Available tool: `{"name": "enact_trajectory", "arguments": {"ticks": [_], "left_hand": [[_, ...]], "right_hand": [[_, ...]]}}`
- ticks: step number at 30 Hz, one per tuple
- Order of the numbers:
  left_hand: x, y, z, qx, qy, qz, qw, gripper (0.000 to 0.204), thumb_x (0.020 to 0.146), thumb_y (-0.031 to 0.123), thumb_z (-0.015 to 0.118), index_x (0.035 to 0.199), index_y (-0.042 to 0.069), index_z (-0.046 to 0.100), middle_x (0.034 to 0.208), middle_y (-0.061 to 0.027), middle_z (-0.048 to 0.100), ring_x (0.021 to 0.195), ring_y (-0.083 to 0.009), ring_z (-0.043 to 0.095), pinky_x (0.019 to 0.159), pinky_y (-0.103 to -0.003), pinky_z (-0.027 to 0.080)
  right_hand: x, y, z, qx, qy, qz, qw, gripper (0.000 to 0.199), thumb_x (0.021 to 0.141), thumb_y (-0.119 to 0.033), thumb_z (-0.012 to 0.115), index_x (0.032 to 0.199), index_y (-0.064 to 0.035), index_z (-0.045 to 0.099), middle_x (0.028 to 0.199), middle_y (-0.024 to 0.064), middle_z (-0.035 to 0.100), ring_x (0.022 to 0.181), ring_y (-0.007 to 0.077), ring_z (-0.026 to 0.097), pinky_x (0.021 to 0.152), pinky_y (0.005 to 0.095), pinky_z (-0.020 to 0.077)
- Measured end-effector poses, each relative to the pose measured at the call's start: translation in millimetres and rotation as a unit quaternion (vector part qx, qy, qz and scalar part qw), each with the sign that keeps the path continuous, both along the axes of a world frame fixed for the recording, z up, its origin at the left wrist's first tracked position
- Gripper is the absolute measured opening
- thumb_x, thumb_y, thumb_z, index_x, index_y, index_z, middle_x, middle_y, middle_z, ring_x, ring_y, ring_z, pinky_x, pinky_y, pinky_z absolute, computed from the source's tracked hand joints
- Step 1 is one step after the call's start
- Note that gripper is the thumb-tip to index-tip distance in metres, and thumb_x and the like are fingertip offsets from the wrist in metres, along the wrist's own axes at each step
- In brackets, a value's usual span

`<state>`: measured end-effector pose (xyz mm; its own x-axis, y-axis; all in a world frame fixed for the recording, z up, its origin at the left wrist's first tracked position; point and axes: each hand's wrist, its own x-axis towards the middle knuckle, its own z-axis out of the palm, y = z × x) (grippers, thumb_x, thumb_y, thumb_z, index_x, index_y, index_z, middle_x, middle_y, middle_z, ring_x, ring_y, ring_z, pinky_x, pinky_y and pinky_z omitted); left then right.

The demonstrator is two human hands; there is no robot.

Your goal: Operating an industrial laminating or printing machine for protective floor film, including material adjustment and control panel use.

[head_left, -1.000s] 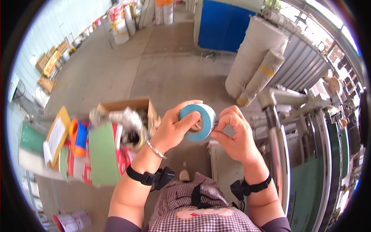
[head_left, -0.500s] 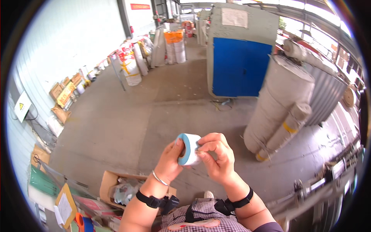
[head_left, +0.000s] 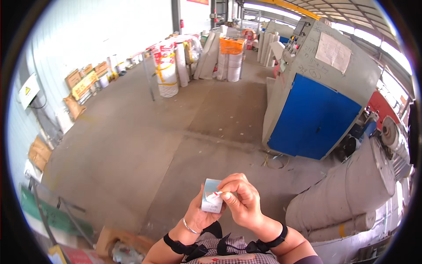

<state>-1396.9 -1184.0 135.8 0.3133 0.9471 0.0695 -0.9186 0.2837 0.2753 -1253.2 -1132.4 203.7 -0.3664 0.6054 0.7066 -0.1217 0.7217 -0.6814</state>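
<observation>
My left hand [head_left: 198,214] is wrapped around a label roll [head_left: 210,205] with a pale blue and white face, held in front of my waist. The roll's outer face is turned up, so its core is hidden. From the right, my right hand [head_left: 241,198] pinches a small white piece with a red mark [head_left: 215,195] between thumb and forefinger. This piece lifts off the roll's face; whether it is fully free I cannot tell. Fine print shows on the roll's lower part.
A grey machine cabinet with blue doors [head_left: 314,116] stands ahead to the right. Big wrapped rolls [head_left: 347,193] lie at the near right. Wrapped bundles [head_left: 167,79] stand farther off. An open cardboard box [head_left: 105,242] sits at the lower left, beside a green sheet [head_left: 52,215].
The view has swung left, shifting the cabinet and rolls rightward. The label roll has been turned from showing its core to showing its outer face. The pinched white piece now shows.
</observation>
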Motion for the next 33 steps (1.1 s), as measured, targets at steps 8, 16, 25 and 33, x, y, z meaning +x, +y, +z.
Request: {"name": "enact_trajectory", "arguments": {"ticks": [8, 16, 25, 33], "left_hand": [[-32, 261, 42, -0.085, 0.029, 0.019, 0.996, 0.051, 0.103, 0.052, 0.034, 0.112, 0.008, 0.058, 0.089, -0.0041, 0.065, 0.073, -0.0176, 0.065, 0.057, -0.024, 0.053], [-99, 546, 31, -0.142, 0.142, 0.229, 0.953, 0.04, 0.102, 0.048, 0.042, 0.107, 0.012, 0.061, 0.084, -0.0013, 0.064, 0.073, -0.0144, 0.062, 0.058, -0.023, 0.053], [-159, 776, 67, -0.037, 0.286, 0.217, 0.933, 0.043, 0.101, 0.043, 0.045, 0.132, 0.014, 0.052, 0.122, -0.0037, 0.062, 0.107, -0.0207, 0.062, 0.083, -0.039, 0.054], [-137, 1049, 35, 0.139, 0.229, 0.055, 0.962, 0.046, 0.095, 0.027, 0.064, 0.132, 0.008, 0.042, 0.131, -0.009, 0.052, 0.123, -0.0231, 0.051, 0.102, -0.042, 0.043]], "right_hand": [[-16, 248, 49, 0.071, -0.114, 0.0, 0.991, 0.006, 0.086, -0.009, 0.068, 0.09, -0.0096, 0.062, 0.096, 0.0047, 0.063, 0.096, 0.025, 0.058, 0.103, 0.0499, 0.0357], [-28, 493, 23, 0.216, -0.148, -0.053, 0.964, 0.029, 0.072, -0.008, 0.077, 0.096, -0.0122, 0.063, 0.108, 0.0048, 0.06, 0.106, 0.026, 0.058, 0.103, 0.0518, 0.0353], [-87, 790, 9, -0.1, 0.106, 0.094, 0.985, 0.037, 0.087, -0.009, 0.07, 0.117, -0.0037, 0.049, 0.123, 0.0143, 0.052, 0.114, 0.0238, 0.053, 0.099, 0.0402, 0.0415], [-96, 1014, -19, -0.193, -0.045, -0.086, 0.976, 0.113, 0.075, -0.016, 0.082, 0.152, -0.0005, 0.001, 0.12, 0.0156, 0.059, 0.115, 0.0256, 0.056, 0.101, 0.0411, 0.0427]]}}
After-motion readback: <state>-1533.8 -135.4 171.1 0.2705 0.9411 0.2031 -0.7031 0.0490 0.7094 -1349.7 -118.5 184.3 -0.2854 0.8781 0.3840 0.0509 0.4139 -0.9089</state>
